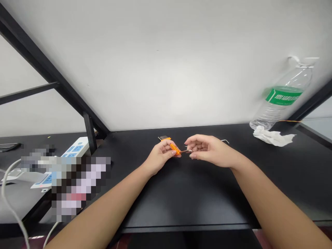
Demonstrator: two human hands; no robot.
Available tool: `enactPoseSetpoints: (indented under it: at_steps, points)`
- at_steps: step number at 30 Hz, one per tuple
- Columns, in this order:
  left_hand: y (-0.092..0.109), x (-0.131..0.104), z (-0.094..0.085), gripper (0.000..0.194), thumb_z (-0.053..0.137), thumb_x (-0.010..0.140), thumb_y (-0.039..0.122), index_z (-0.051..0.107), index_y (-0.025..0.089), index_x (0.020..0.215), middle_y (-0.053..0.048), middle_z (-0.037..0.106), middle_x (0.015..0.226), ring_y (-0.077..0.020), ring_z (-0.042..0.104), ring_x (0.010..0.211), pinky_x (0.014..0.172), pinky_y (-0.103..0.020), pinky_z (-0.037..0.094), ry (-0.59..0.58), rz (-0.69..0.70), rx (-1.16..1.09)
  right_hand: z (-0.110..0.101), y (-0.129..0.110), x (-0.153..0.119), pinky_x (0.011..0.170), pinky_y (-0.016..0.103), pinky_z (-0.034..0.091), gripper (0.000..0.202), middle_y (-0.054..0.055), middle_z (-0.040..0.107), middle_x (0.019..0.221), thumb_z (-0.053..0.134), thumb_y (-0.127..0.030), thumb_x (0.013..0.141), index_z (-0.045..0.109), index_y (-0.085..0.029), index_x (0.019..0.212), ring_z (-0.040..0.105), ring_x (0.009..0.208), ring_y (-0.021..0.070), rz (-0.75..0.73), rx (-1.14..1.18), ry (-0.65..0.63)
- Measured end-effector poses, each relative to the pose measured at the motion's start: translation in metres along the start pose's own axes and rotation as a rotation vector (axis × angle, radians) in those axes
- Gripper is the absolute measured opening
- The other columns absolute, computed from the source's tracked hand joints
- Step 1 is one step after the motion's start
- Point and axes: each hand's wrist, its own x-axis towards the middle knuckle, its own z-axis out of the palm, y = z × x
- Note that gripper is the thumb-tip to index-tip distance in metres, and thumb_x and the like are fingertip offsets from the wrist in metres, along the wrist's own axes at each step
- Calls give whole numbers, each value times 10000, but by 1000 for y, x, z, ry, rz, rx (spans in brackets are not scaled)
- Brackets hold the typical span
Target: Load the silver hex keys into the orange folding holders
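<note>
My left hand [164, 154] is closed on an orange hex key holder [175, 149] with a row of holes in it. Behind those fingers another orange part [166, 139] carries several thin metal keys pointing up; whether the two parts are joined is hidden. From the holder's right end a hex key [185, 151] sticks out toward my right hand [206, 149]. The right thumb and curled fingers are around the key's far end, seemingly gripping it loosely. Just beyond the right hand, a loose L-shaped hex key [225, 141] lies on the black table [181, 200].
At the right, a clear bottle with a green label [284, 95] leans against the wall, crumpled white tissue [273, 136] in front of it. A white and blue power strip [75, 148], a blurred-out item [85, 183] and a white cable [9, 204] are on the left, near a black metal frame [89, 129].
</note>
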Motion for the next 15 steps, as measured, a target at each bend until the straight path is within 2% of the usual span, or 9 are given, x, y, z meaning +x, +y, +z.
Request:
enactPoseSetpoints:
  at_steps: [2,5,8,12,15]
  points:
    - [0,-1,-1,304,834,768,281,602,151,916,-56,729,894,-200,725,809,858,-393,569,-6,-2,-46,1,1,2,798,347,562,301,74,728,956,742,-356,832,669,-179,1064,691,846,184,18,95,-13]
    - [-1,-2,-1,306,842,763,267,597,154,909,-67,742,912,-200,728,824,861,-385,565,-26,-6,-69,7,6,6,766,357,565,277,67,746,825,728,-419,849,694,-167,960,703,761,193,51,91,-4]
    - [-2,-3,0,308,852,751,256,597,158,893,-67,755,911,-186,722,842,858,-357,557,-6,22,-51,15,12,10,723,333,536,249,56,741,797,675,-431,891,732,-190,922,692,735,194,17,-140,54]
    - [-1,-4,-1,315,857,743,273,590,161,866,-78,767,937,-200,724,876,895,-384,549,31,40,18,20,14,10,704,313,464,206,51,728,812,623,-369,930,758,-221,885,639,724,180,-156,-577,106]
    - [0,-4,-1,324,861,734,283,593,162,869,-73,764,932,-206,727,882,904,-399,552,49,52,36,19,13,8,657,290,450,185,30,724,794,611,-346,932,737,-230,1000,625,671,164,-114,-563,82]
